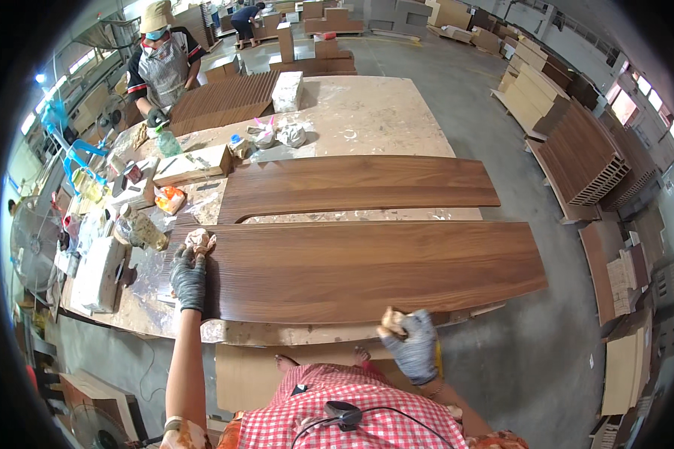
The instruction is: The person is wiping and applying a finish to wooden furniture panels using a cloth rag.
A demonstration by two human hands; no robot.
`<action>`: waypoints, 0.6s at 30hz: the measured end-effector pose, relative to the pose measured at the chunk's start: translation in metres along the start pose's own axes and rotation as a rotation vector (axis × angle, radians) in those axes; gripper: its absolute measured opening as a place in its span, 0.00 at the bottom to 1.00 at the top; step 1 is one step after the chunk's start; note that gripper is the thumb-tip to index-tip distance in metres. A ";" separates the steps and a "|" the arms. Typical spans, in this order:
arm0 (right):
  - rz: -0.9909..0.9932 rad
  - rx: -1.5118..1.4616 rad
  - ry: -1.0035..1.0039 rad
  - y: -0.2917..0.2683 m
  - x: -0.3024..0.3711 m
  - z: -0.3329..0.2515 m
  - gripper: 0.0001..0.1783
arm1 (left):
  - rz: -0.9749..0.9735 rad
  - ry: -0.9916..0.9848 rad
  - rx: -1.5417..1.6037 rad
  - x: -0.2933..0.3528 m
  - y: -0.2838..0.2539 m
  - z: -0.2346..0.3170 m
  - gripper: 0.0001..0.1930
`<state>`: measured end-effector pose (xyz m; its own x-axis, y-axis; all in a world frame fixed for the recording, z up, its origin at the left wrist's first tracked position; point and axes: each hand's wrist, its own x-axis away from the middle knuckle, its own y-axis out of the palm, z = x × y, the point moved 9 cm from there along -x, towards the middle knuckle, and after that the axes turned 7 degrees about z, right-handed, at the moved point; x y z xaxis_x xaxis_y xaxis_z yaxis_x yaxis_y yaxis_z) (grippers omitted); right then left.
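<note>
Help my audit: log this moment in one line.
left hand: rag on near board | right hand: cloth by front edge | far board: untouched

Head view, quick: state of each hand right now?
Left hand: holding a crumpled pale cloth at the left end of the near board.
Right hand: closed on a crumpled tan cloth.
</note>
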<state>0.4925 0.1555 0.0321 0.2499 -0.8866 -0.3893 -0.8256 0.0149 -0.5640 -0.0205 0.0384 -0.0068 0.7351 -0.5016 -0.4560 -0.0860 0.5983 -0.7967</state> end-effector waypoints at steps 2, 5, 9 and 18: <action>-0.105 0.013 -0.027 0.031 0.005 -0.014 0.16 | 0.011 -0.010 0.010 0.000 0.002 -0.001 0.19; -0.153 -0.108 -0.033 0.057 0.014 -0.030 0.21 | 0.026 -0.018 0.028 0.002 -0.001 -0.008 0.20; -0.114 0.015 -0.016 0.037 0.003 -0.032 0.16 | -0.103 0.133 -0.036 0.003 -0.011 0.017 0.19; -0.207 -0.087 -0.088 0.083 0.006 -0.069 0.13 | -0.255 0.075 0.626 0.006 -0.017 -0.037 0.18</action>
<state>0.3906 0.1196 0.0332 0.4583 -0.8228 -0.3361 -0.7918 -0.2062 -0.5749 -0.0397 0.0025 -0.0104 0.6304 -0.7034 -0.3283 0.5061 0.6931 -0.5133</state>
